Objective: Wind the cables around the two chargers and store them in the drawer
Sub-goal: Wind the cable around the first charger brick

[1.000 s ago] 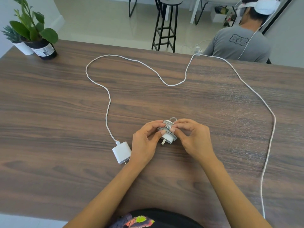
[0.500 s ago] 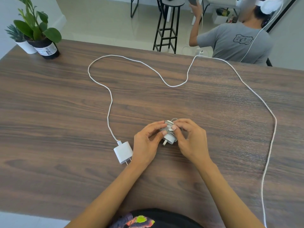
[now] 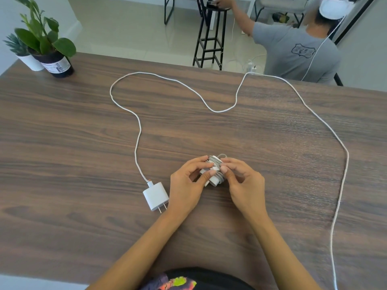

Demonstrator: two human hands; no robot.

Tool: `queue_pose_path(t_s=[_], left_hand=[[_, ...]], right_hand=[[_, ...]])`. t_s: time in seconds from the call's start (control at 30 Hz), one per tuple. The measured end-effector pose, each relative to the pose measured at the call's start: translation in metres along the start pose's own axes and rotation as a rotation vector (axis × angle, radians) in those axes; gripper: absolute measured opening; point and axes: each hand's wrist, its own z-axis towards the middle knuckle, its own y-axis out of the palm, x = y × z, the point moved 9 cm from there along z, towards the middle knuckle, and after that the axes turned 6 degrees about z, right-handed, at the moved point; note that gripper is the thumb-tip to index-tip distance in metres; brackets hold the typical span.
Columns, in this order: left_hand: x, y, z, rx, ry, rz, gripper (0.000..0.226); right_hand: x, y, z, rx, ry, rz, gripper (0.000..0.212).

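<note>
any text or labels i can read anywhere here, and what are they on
None can be read.
Dark pot: white label with print and what looks like a barcode, too small and blurred.
Grey shirt of the person beyond the table: badge-shaped print on the back, lettering blurred.
Chargers and: no markings show.

On the table (image 3: 73, 143), a wound charger (image 3: 214, 171) sat between the left hand (image 3: 186, 188) and right hand (image 3: 244, 188). A second charger (image 3: 156, 195) lay just left of the left hand, its cable (image 3: 230, 107) looping away across the table and down the right side. Two potted plants (image 3: 45, 46) stood at the far left corner.
</note>
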Motion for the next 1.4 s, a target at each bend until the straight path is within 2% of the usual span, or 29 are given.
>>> queue_pose_path(t_s=[0.27, 0.4, 0.5, 0.67, 0.8, 0.87, 1.03, 1.4], left_hand=[[0.015, -0.004, 0.0, -0.015, 0.081, 0.314, 0.017], [0.019, -0.005, -0.003, -0.004, 0.087, 0.33, 0.019], [0.017, -0.006, -0.001, -0.008, 0.049, 0.288, 0.016], [0.013, -0.005, 0.002, -0.067, 0.007, 0.232, 0.014], [0.01, -0.004, 0.004, -0.126, -0.031, 0.22, 0.015], [0.01, -0.003, 0.004, -0.155, -0.049, 0.219, 0.022], [0.012, -0.006, 0.001, -0.149, -0.059, 0.23, 0.025], [0.013, -0.011, -0.012, -0.011, -0.05, 0.295, 0.012]], right_hand=[[-0.006, -0.003, -0.009, -0.091, -0.067, -0.136, 0.025], [-0.01, -0.002, -0.011, -0.085, -0.094, -0.139, 0.029], [-0.01, -0.002, -0.009, -0.109, -0.084, -0.15, 0.046], [-0.006, 0.004, 0.002, -0.331, -0.132, -0.439, 0.083], [-0.003, 0.025, 0.007, -0.566, -0.142, -0.405, 0.089], [-0.001, 0.034, 0.005, -0.625, -0.101, -0.322, 0.086], [-0.005, 0.033, 0.001, -0.527, -0.127, -0.267, 0.074], [-0.002, 0.024, -0.012, -0.292, -0.117, -0.216, 0.066]])
